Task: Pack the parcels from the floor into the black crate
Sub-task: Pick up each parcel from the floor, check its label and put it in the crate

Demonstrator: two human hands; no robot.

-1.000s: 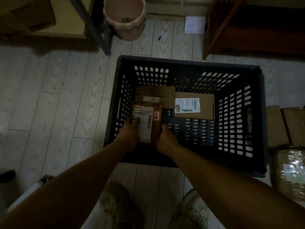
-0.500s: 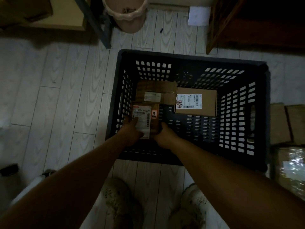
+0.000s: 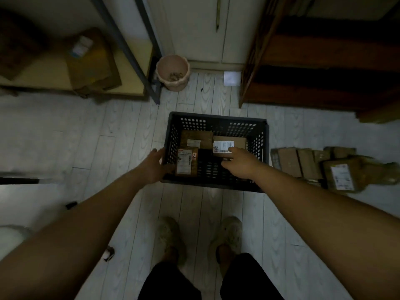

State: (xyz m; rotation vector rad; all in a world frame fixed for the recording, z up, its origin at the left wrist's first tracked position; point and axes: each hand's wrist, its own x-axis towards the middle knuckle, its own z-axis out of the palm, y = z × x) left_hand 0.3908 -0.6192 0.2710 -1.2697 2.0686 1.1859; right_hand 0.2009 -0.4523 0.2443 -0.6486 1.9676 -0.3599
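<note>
The black crate point(image 3: 216, 184) stands on the pale wood floor in front of my feet. Three brown parcels lie inside it: one with a long white label point(image 3: 186, 161) at the near left, one behind it point(image 3: 195, 137), and one with a white label point(image 3: 229, 142) at the back right. My left hand point(image 3: 154, 165) hovers open at the crate's left wall, holding nothing. My right hand point(image 3: 239, 164) is over the crate's right half, fingers loose and empty, next to the back-right parcel. More parcels point(image 3: 311, 162) lie on the floor to the right of the crate.
A pink bin point(image 3: 172, 72) stands behind the crate beside a dark metal shelf leg point(image 3: 151, 83). A dark wooden shelf unit point(image 3: 313, 68) is at the back right. A low shelf with a brown box point(image 3: 91, 61) is at the left. My shoes point(image 3: 171, 237) are near the crate.
Both hands have let go of the long-label parcel, which now lies in the crate's near left. The hands have lifted and spread apart, and my head has risen, widening the view.
</note>
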